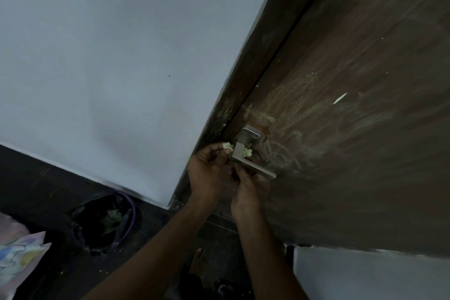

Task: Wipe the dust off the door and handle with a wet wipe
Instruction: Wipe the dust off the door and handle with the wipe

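A dark brown wooden door (353, 129) fills the right side, streaked with pale dust and smears above and right of its handle. The square steel lever handle (246, 156) sits near the door's left edge, under a square plate. A pale green wet wipe (246, 152) is looped around the handle's neck. My left hand (207, 170) pinches one end of the wipe to the left of the handle. My right hand (250, 192) reaches up from below and behind the lever; its fingertips are hidden, apparently gripping the wipe's other end.
A grey wall (109, 68) lies left of the dark door frame (255, 68). On the dark floor stands a bin lined with a black bag (107, 221) holding used wipes. A patterned cloth (19, 258) lies at the bottom left. My bare foot (197, 263) is below.
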Demonstrator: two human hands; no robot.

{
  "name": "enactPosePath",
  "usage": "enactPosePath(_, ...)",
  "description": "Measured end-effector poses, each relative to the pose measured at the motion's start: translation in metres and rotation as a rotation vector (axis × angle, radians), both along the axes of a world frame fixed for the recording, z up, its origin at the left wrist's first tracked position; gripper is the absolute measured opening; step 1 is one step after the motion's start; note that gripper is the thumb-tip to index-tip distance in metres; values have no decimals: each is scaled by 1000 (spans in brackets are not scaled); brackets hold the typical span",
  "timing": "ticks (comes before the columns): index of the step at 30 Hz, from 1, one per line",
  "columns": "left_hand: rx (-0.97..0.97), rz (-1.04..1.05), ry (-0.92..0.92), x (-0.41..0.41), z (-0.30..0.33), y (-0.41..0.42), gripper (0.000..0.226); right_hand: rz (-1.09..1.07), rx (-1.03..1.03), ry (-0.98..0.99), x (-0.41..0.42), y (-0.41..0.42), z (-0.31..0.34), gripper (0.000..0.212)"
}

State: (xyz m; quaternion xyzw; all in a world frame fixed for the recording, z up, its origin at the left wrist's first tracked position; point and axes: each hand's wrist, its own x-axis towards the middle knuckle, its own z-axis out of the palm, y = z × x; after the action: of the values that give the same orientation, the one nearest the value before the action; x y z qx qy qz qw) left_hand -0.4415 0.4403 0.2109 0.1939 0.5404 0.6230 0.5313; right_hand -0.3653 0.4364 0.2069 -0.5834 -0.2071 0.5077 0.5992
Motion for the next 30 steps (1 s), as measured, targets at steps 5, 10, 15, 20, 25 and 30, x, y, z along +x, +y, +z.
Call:
enactPosePath(5, 14, -36, 30, -4, -1, -1, 19, 10, -57, 190, 6, -10, -5, 15)
enactPosePath(10, 57, -81, 185, -6, 3, -5, 22, 161, -63, 402, 8, -10, 2, 15)
enactPosePath(15, 53, -79, 294, -10, -2, -18, 18, 188, -68, 480, 15, -12, 1, 19)
enactPosePath(20, 13, -86, 308, -7, -8, -17, 17, 135, -103, 527, 7, -6, 2, 20)
enactPosePath(25, -18, -90, 340, -6, -8, -28, 21, 169, -91, 359, 7, -21, 7, 19)
enactPosePath(30, -43, -82, 287, 1, -5, -56, 19, 205, -56, -180, 18, -49, 23, 18)
